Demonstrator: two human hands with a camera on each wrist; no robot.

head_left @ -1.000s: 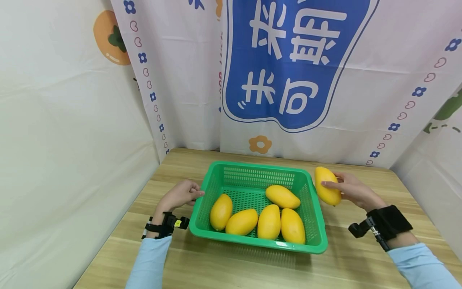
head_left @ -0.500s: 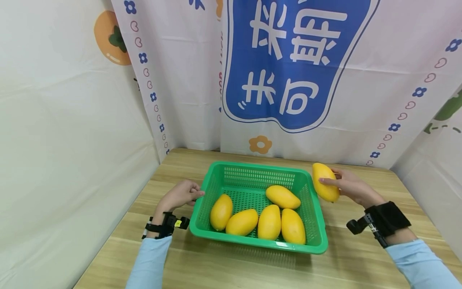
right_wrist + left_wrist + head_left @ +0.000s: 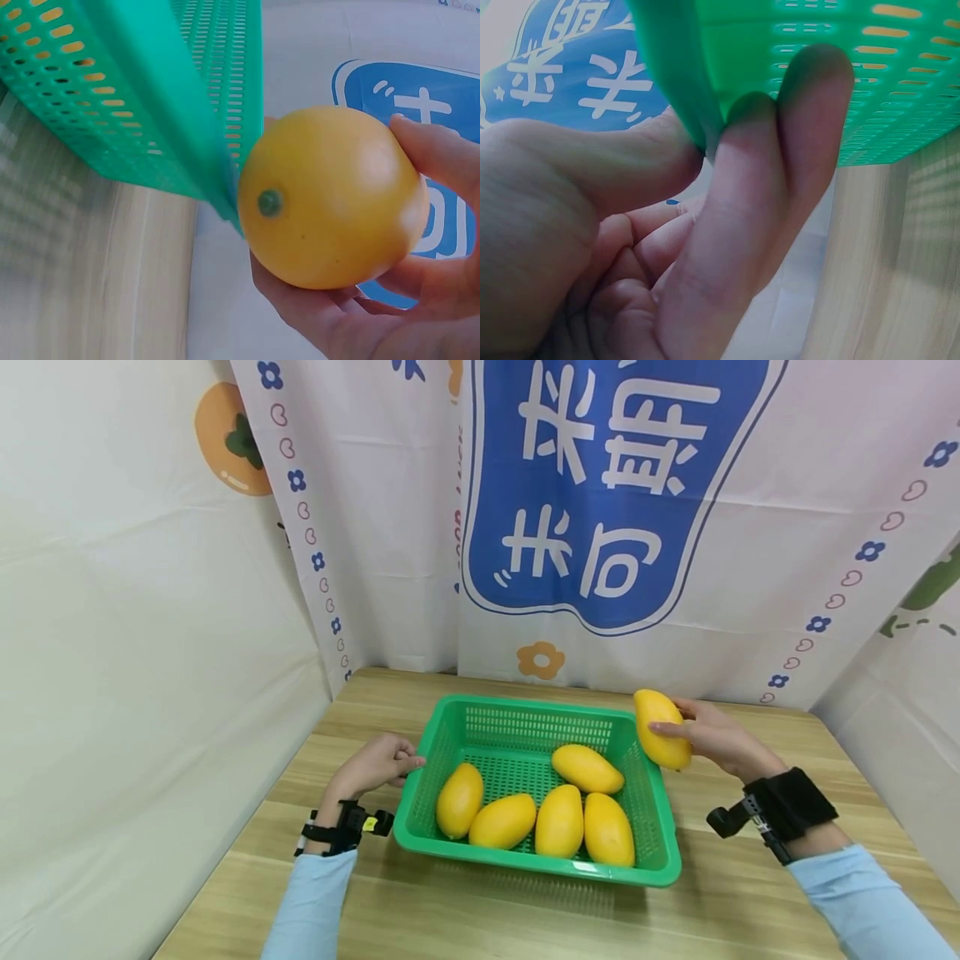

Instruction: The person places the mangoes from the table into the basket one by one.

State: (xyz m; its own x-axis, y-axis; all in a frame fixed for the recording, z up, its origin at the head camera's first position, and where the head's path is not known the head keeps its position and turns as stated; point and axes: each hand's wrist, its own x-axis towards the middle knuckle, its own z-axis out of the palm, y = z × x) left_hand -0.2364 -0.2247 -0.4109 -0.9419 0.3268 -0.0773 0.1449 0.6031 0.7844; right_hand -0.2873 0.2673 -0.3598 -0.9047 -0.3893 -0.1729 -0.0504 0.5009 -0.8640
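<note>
A green plastic basket (image 3: 525, 857) with slotted walls stands on the table, several yellow mangoes (image 3: 502, 821) lying inside along its front and right. At its left rim, my left hand (image 3: 377, 764) pinches the edge; the left wrist view shows thumb and fingers (image 3: 739, 202) on either side of the rim. My right hand (image 3: 716, 737) grips another mango (image 3: 662, 729) by the basket's right rim, near the back corner. In the right wrist view that mango (image 3: 330, 199) shows its green stem end, with fingers and thumb round it. The mango overlaps the rim in the head view; contact cannot be told.
The wooden table (image 3: 480, 918) extends in front of the basket and on both sides. A white printed curtain (image 3: 405, 568) with a blue sign hangs behind the table, and pale cloth walls (image 3: 150, 693) close off the sides.
My right hand has moved left and slightly toward the back with the mango, bringing it over the basket's right rim in the head view. The left hand and the basket stay put.
</note>
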